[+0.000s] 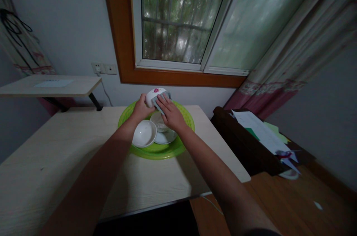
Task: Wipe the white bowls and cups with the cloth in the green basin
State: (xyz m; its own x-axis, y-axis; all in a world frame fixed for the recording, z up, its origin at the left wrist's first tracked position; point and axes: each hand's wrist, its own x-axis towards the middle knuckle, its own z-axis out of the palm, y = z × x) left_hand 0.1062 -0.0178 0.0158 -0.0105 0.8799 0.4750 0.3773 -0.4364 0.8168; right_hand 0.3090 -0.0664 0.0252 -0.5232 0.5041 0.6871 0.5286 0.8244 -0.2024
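Observation:
Tilted above the green basin (pixel 156 153) is a white bowl (pixel 152 95) with a pink flower on its outside. My left hand (pixel 141 109) grips the bowl at its left side. Against the bowl's outer right side, my right hand (pixel 172 114) presses a grey cloth (pixel 158 106), fingers laid over it. Inside the basin, a white bowl (pixel 144 133) sits at the left, another white bowl (pixel 158 120) lies behind it, and a white plate (pixel 165 137) rests to the right. My right hand and forearm hide part of the basin.
The basin stands on a pale wooden table (pixel 92 132) below a window (pixel 186 16). A raised shelf (pixel 50 84) with a paper on it is at the left. To the right, a dark brown piece of furniture (pixel 240 143) carries papers and scissors (pixel 284 154).

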